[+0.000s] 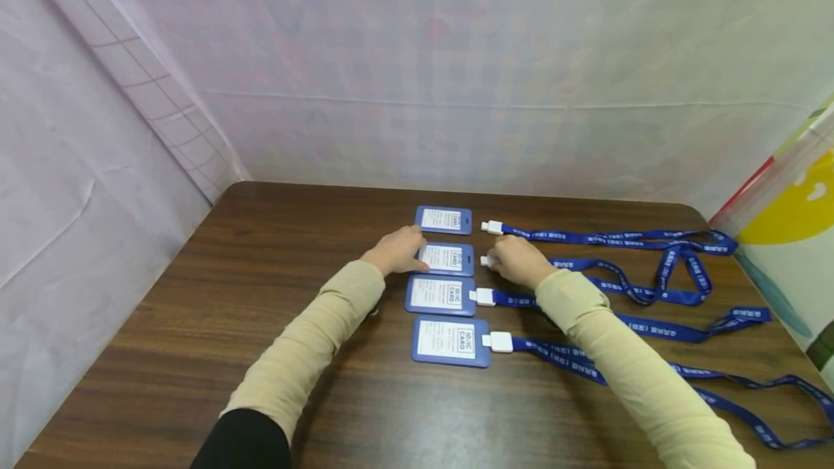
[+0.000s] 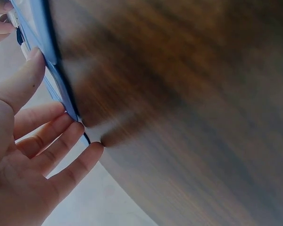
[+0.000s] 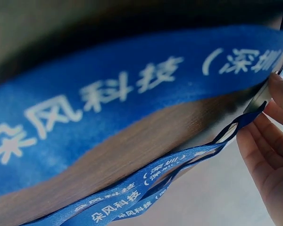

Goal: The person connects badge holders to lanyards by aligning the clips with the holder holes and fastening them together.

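Several blue ID card holders with white inserts lie in a column on the brown table. My left hand (image 1: 395, 250) holds the second card holder (image 1: 449, 258) from the far end at its left end, thumb at the near side and fingers at the far side. The left wrist view shows the fingers (image 2: 66, 172) spread along its edge. My right hand (image 1: 519, 259) pinches the white clip (image 1: 485, 261) of a blue lanyard (image 1: 606, 266), just right of that holder. A small gap shows between clip and holder. The fingers hide most of the clip.
The far card holder (image 1: 444, 220) lies apart from its lanyard clip (image 1: 492, 227). The third holder (image 1: 439, 294) and nearest holder (image 1: 449, 341) have white clips at their right ends. Lanyard straps (image 1: 749, 411) spread right across the table (image 1: 215, 288). White cloth (image 1: 417, 93) hangs behind.
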The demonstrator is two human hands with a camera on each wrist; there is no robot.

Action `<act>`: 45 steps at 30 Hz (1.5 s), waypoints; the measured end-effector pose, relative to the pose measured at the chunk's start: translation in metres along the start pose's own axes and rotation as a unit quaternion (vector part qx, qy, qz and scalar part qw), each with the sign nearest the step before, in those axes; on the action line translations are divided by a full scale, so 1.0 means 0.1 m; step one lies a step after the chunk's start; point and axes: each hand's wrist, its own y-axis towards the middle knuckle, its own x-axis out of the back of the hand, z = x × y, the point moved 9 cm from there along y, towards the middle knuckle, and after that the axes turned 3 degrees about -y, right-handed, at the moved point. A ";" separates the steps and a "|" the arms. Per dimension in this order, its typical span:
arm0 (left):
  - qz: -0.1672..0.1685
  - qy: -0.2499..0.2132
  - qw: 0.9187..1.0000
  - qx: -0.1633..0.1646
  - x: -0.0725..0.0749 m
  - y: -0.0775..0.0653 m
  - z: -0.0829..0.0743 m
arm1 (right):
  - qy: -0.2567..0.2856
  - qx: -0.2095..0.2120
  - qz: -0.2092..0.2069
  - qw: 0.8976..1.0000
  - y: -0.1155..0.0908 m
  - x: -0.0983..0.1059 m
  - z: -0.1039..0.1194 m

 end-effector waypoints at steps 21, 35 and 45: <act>0.007 -0.005 1.000 0.011 0.02 -0.01 -0.01 | -0.002 0.026 -0.035 0.999 0.02 -0.01 0.01; 0.004 -0.003 1.000 0.011 0.00 0.01 0.00 | 0.016 0.014 -0.037 0.999 0.02 0.01 0.01; 0.002 -0.009 1.000 0.014 0.00 0.01 0.01 | 0.018 0.015 -0.048 0.999 0.01 0.00 0.01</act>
